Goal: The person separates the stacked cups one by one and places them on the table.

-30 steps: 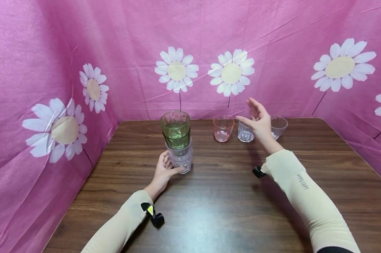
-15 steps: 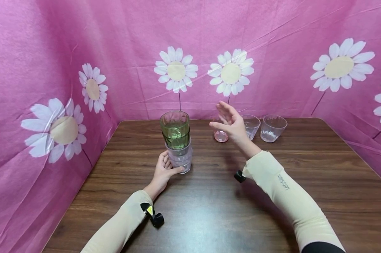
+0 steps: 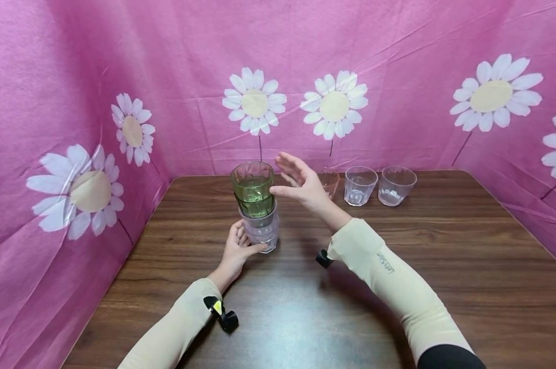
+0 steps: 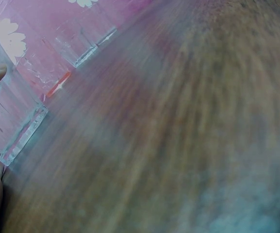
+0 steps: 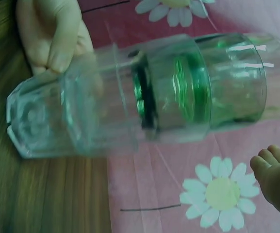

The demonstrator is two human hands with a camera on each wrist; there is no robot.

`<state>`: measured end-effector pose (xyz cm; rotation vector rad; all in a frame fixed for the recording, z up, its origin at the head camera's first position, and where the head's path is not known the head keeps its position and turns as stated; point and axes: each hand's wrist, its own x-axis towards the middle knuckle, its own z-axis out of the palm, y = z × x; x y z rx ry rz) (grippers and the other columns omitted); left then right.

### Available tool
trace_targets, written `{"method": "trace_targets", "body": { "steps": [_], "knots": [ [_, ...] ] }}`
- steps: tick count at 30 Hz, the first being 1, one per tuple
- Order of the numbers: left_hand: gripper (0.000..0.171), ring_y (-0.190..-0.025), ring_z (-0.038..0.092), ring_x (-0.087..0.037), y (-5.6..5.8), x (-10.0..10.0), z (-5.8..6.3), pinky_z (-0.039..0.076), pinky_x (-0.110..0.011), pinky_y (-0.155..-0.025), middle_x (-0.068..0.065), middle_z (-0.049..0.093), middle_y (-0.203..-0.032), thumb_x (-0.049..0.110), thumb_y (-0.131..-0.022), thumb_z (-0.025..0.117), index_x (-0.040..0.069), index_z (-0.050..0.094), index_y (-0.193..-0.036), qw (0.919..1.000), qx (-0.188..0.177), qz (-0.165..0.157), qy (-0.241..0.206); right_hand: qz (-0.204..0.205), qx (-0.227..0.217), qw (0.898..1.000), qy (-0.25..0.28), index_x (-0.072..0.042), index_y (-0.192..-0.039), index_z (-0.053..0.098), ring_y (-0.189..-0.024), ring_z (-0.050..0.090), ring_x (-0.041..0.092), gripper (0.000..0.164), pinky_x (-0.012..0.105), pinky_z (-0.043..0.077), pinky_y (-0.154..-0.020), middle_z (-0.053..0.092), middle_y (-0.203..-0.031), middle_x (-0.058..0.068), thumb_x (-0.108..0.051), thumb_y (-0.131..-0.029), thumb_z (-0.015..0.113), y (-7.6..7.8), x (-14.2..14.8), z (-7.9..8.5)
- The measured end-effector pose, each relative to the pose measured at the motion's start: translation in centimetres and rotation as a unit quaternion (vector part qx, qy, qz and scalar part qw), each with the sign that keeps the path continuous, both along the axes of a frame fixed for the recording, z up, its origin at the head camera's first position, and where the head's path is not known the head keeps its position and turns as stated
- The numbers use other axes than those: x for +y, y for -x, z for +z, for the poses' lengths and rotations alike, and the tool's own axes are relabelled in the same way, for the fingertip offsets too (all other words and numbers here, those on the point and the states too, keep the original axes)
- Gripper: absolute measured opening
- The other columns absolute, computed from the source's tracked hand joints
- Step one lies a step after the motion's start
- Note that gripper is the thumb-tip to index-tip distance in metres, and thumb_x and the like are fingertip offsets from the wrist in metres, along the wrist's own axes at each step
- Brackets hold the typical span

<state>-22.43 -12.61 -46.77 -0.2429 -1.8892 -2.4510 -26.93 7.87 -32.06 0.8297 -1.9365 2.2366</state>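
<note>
A stack of nested glasses stands upright on the table, with clear glass [image 3: 265, 233] below and green glass [image 3: 252, 190] above. My left hand [image 3: 235, 252] grips the clear bottom part, thumb in front and fingers behind it. The left wrist view shows the thumb on the clear glass [image 4: 11, 121] low by the table. My right hand [image 3: 303, 184] is held up just right of the green rim, fingers spread and holding nothing. In the right wrist view the whole stack lies across the picture, with the right hand's fingers [image 5: 271, 160] at the right edge.
Behind the right hand, a pinkish glass [image 3: 332, 182] is partly hidden. To its right are two clear glasses, a faceted one [image 3: 360, 187] and a wider one [image 3: 396, 187], near the table's back edge. A pink flowered cloth [image 3: 190, 102] hangs around the wooden table [image 3: 352, 307].
My right hand has moved left from over the clear glasses, past the pinkish one, to beside the green glass. The left hand and the stack have stayed in place.
</note>
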Motion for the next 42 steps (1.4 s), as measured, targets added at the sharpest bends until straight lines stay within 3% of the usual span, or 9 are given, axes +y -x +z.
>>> {"method": "trace_targets", "body": {
  "steps": [9,19,24,31,42],
  "knots": [
    [0.081,-0.122,0.052,-0.011,0.1,0.0,-0.1,0.038,-0.03,-0.108,-0.011,0.05,-0.139,-0.02,-0.072,0.072,0.0,0.032,-0.14,1.0,0.006,-0.006,-0.003,0.019,-0.005,0.999,-0.047,0.003,-0.151,0.033,-0.137,0.042,0.034,0.084,0.034,0.034,-0.113,0.041,-0.151,0.021,0.01,-0.077,0.073,0.2,-1.9,0.4],
    [0.083,-0.122,0.051,-0.011,0.0,-0.1,-0.1,0.038,-0.031,-0.108,-0.014,0.049,-0.142,-0.022,-0.07,0.069,0.0,0.031,-0.14,1.0,0.001,-0.001,-0.001,0.014,-0.01,0.996,-0.09,0.001,-0.149,0.039,-0.133,0.049,0.026,0.086,0.03,0.036,-0.112,0.05,-0.145,0.016,0.009,-0.074,0.08,0.4,-2.4,0.7],
    [0.082,-0.122,0.051,-0.01,0.0,-0.1,-0.1,0.039,-0.029,-0.107,-0.012,0.05,-0.141,-0.022,-0.07,0.07,0.0,0.032,-0.139,1.0,0.001,0.001,-0.002,0.012,-0.016,0.996,-0.092,-0.001,-0.146,0.046,-0.129,0.052,0.024,0.082,0.03,0.04,-0.108,0.053,-0.142,0.017,0.007,-0.073,0.082,0.4,-2.4,0.8],
    [0.081,-0.122,0.051,-0.012,0.0,-0.1,-0.2,0.039,-0.03,-0.107,-0.013,0.05,-0.14,-0.022,-0.071,0.07,-0.001,0.031,-0.139,1.0,0.005,0.0,0.004,0.008,-0.02,0.997,-0.08,0.0,-0.142,0.05,-0.127,0.054,0.035,0.08,0.032,0.046,-0.104,0.059,-0.137,0.015,0.008,-0.07,0.084,0.3,-2.3,1.0],
    [0.082,-0.122,0.051,-0.011,0.0,0.0,-0.1,0.038,-0.03,-0.107,-0.012,0.05,-0.14,-0.023,-0.071,0.069,-0.001,0.031,-0.14,1.0,0.009,-0.002,0.0,-0.008,-0.028,0.996,-0.087,-0.002,-0.141,0.053,-0.117,0.061,0.026,0.08,0.032,0.049,-0.1,0.062,-0.133,0.012,0.007,-0.068,0.086,0.3,-2.1,1.2]
  ]
}}
